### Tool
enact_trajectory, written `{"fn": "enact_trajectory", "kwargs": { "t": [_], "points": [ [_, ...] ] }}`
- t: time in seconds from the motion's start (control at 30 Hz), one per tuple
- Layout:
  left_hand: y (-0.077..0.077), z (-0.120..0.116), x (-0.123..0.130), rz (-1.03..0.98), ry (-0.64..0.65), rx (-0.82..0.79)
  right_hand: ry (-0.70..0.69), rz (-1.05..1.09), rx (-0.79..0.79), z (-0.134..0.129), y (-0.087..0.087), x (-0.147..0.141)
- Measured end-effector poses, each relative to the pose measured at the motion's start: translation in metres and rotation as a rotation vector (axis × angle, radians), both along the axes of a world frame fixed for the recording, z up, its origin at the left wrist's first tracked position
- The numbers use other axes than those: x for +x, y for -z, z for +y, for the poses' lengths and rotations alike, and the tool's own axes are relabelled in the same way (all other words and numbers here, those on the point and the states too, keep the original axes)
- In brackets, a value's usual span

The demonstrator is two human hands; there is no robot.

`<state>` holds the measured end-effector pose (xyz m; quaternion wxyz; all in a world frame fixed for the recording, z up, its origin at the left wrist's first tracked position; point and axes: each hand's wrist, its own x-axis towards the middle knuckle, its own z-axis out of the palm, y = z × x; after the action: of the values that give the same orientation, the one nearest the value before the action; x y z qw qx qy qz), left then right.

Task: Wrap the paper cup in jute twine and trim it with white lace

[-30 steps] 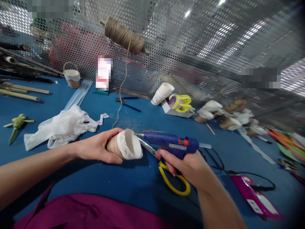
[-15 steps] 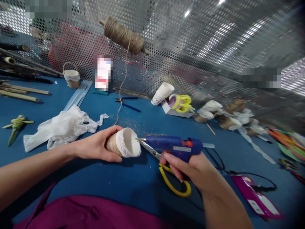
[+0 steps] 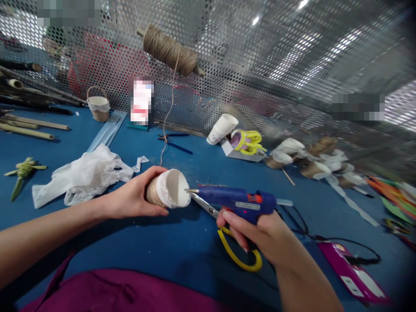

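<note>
My left hand (image 3: 138, 194) is wrapped round a paper cup (image 3: 166, 190) wound with brown twine and banded with white lace near its rim. The cup lies tilted, its open mouth facing right. In my right hand (image 3: 250, 229) is a blue glue gun (image 3: 235, 200), its metal nozzle right at the cup's mouth; whether it touches cannot be told. Yellow-handled scissors (image 3: 238, 255) lie under the gun, partly hidden by my right hand. A line of twine (image 3: 167, 121) runs from the spool (image 3: 170, 50) down behind the cup.
Crumpled white lace (image 3: 92, 175) lies left of the cup. Behind are blue-handled pliers (image 3: 177, 145), stacked paper cups (image 3: 222, 129) and a small basket (image 3: 99, 108). A purple power strip (image 3: 352, 273) lies at right with a black cord. Perforated metal mesh (image 3: 247, 82) stands along the back.
The cup in my left hand has shifted slightly up and left, its mouth turned a little. The glue gun stays nearly in place with its nozzle at the rim.
</note>
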<state>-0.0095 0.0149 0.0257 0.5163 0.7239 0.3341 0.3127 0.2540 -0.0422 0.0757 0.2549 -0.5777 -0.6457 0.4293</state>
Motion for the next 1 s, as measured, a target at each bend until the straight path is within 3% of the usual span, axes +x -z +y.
{"fn": "enact_trajectory", "kwargs": {
  "t": [0.1,0.27,0.57,0.8,0.9,1.0],
  "points": [
    [0.001,0.0,0.001,-0.009,-0.014,-0.043,0.11,0.237,-0.021,0.001,0.003,-0.004],
    [-0.001,-0.004,0.001,-0.19,0.055,-0.203,0.218,0.669,-0.222,0.005,0.016,-0.02],
    [0.005,-0.008,0.005,-0.214,-0.054,-0.127,0.212,1.059,-0.505,0.003,0.033,-0.041],
    [0.006,-0.008,0.007,-0.247,-0.036,-0.124,0.198,1.045,-0.541,0.001,0.033,-0.044],
    [0.006,-0.008,0.006,-0.215,-0.043,-0.12,0.178,0.88,-0.474,-0.001,0.033,-0.043],
    [0.005,-0.007,0.005,-0.145,-0.077,-0.087,0.18,0.591,-0.275,-0.002,0.03,-0.041]
  ]
}}
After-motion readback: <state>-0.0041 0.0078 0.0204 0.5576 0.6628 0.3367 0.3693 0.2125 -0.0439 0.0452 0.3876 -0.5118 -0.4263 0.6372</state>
